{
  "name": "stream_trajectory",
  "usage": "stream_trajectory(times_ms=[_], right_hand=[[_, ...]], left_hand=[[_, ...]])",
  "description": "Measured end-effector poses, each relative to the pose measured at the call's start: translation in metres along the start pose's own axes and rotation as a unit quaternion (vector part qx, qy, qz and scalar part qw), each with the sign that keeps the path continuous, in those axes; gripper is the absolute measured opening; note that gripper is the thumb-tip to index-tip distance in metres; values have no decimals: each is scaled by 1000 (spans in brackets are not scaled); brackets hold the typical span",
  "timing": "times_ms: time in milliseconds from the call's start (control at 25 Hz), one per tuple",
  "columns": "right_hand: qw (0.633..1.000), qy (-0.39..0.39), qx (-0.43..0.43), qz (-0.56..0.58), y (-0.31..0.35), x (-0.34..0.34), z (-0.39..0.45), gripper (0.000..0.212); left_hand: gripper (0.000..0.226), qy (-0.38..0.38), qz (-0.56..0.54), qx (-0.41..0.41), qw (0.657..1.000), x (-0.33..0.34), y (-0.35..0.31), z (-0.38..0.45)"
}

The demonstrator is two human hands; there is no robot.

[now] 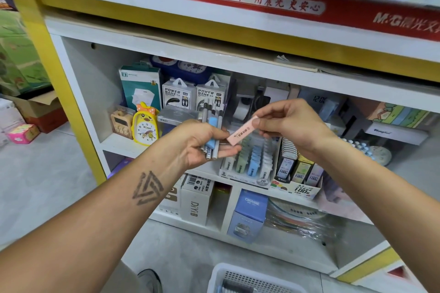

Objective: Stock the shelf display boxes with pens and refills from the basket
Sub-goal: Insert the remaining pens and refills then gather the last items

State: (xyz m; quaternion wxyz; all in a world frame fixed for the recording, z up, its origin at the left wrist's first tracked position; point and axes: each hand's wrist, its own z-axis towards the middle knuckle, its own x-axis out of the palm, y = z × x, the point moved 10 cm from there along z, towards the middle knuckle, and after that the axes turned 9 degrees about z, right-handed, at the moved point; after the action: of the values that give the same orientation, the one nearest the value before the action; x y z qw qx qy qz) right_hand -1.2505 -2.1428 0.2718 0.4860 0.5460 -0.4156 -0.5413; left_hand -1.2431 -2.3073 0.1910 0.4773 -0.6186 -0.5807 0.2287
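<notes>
My left hand (202, 143), at frame centre, curls around a bundle of pens (212, 131); just right, my right hand (285, 123) pinches a pink refill case (241, 131) by its end. I should keep it upright and slide it into the matching row of the display box (250, 164) below. The basket (238, 278) sits bottom centre. Readable: "POWER BANK", "2B", "M&G".

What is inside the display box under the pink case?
The display box holds rows of upright white, green and blue refill cases. The right hand and pink case cover its rear rows.
</notes>
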Motion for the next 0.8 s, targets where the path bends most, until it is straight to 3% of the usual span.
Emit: stream_trajectory(times_ms=[200,400,480,520,600,680,720,800], right_hand=[[1000,-7,-13,-18,-5,-4,2,13],[999,22,-13,28,-8,22,13,17],[994,52,14,99,-19,34,17,25],[995,61,19,80,-26,38,18,27],[980,60,-24,-190,-41,45,21,27],[863,57,-89,-494,-57,66,22,36],[819,65,-111,-560,-65,78,22,41],[795,72,-143,-585,-75,93,24,37]], left_hand=[[21,-61,37,20,997,-29,-6,-1],[24,-17,63,24,998,-18,-4,-8],[27,-48,59,43,996,-29,-10,-9],[30,-73,56,55,994,-37,-13,-9],[35,-108,43,76,990,-51,-18,-11],[39,-119,30,86,989,-57,-20,-14],[40,-117,26,89,989,-57,-20,-15],[43,-115,16,95,989,-57,-22,-18]])
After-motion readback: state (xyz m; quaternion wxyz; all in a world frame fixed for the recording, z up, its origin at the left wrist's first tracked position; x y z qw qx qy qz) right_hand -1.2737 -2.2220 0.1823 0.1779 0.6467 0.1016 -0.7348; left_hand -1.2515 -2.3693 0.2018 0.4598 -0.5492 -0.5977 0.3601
